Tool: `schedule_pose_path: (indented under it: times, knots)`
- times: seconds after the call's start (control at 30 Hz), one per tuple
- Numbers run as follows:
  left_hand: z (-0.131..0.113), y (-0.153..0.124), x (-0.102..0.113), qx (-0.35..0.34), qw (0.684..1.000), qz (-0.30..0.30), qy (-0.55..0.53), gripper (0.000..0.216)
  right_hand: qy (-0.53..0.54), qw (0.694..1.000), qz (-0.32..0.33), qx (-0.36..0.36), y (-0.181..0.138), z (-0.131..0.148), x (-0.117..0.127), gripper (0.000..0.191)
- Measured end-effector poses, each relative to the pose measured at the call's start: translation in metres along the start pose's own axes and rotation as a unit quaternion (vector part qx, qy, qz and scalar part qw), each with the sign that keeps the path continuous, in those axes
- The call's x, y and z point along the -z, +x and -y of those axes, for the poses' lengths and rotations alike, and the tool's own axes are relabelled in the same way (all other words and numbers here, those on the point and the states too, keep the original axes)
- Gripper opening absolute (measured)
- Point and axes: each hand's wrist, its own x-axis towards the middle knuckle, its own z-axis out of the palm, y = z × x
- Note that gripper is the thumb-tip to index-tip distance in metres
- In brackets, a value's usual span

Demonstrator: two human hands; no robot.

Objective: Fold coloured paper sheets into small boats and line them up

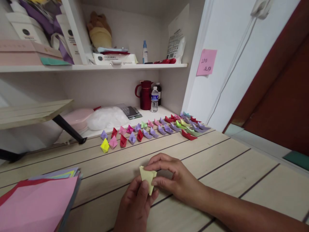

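A small piece of folded pale yellow paper (147, 176) is held between my two hands, a little above the wooden table (101, 190). My left hand (137, 201) pinches its lower part, thumb on the front and fingers behind. From the right, my right hand (175, 178) grips its top and right edge with thumb and fingers. Beyond the hands stand rows of folded paper boats in several colours, among them a yellow boat (105, 146) at the left end and a red boat (189, 135) nearer the right.
A stack of coloured paper (36, 199) lies at the left front. A small wooden stand (36, 111) with black legs is behind it. At the back are a clear plastic bag (107, 118), a dark red jug (145, 96) and a water bottle (154, 100), under a white shelf (135, 67).
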Motion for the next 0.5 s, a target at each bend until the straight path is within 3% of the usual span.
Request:
schedule_pose_path:
  times: [0.1, 0.17, 0.33, 0.43, 0.5]
  knots:
    - [0.002, 0.003, 0.004, -0.02, 0.998, 0.036, 0.047, 0.037, -0.003, 1.0, 0.0, -0.017, 0.001, 0.001, 0.001, 0.03]
    - [0.004, 0.005, 0.006, -0.07, 0.989, 0.056, 0.118, 0.042, 0.003, 1.0, 0.0, -0.024, 0.001, 0.001, 0.001, 0.027]
    - [0.004, 0.003, 0.006, -0.246, 0.922, -0.009, 0.299, 0.027, 0.025, 0.999, -0.002, -0.034, 0.001, -0.001, 0.0, 0.019]
    - [-0.003, 0.001, 0.006, -0.301, 0.881, -0.026, 0.364, 0.018, 0.028, 0.999, 0.002, -0.039, 0.001, -0.001, -0.002, 0.018]
    - [-0.007, 0.003, 0.007, -0.29, 0.879, -0.004, 0.378, 0.017, 0.031, 0.999, 0.001, -0.039, 0.0, -0.002, -0.003, 0.018]
